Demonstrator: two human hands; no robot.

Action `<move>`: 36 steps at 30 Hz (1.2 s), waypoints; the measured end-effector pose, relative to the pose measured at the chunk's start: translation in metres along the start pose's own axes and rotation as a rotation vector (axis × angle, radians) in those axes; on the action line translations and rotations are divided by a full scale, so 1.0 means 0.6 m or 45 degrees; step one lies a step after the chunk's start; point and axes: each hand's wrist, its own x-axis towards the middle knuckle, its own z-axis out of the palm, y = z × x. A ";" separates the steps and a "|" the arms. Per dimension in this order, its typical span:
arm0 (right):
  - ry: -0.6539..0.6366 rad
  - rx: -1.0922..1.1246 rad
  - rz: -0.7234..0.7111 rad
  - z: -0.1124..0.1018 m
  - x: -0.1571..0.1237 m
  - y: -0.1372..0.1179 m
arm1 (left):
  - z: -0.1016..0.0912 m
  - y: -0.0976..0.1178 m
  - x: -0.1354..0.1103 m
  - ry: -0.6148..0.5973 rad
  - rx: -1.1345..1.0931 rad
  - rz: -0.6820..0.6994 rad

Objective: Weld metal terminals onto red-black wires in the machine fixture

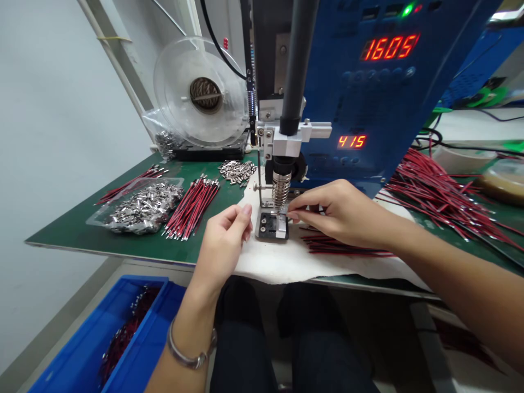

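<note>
The blue machine (368, 98) stands straight behind the fixture block (272, 226); its upper red display reads "1605", a smaller one lower down reads "415", and a green lamp glows above both; no other writing can be read. The green table (82, 229) runs out to the left and right of the block; a white cloth (278, 262) lies under the block; a blue bin (82, 355) sits well below and left of it, past the table edge. A big heap of red wires (442, 202) spreads far right of the block; a clear reel (200, 93) stands behind and left of it; a tray of silver terminals (143, 204) lies well to its left, with a bundle of red and black wires (192, 207) between tray and block.

The right hand (339, 213) comes in from the lower right, palm down, just right of the block and over a few loose red wires (339, 248) on the cloth; its thumb and forefinger are pinched together at the block's right edge, on something too small to tell. The left hand (223, 237) rises from below, a metal bracelet (188, 355) on the wrist; its fingers are curled, thumb and forefinger tips meeting just left of the block without touching it; whether they grip anything, I cannot tell. The machine's coiled tip (281, 188) hangs directly over the block.
</note>
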 end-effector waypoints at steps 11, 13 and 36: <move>0.044 0.012 0.050 -0.001 -0.001 0.000 | 0.000 -0.003 0.004 0.007 0.022 0.030; 0.047 0.016 0.047 -0.001 -0.001 0.001 | 0.000 -0.003 0.005 0.010 0.022 0.032; 0.002 0.147 0.325 0.004 0.006 -0.004 | 0.000 -0.002 0.005 0.017 0.018 0.045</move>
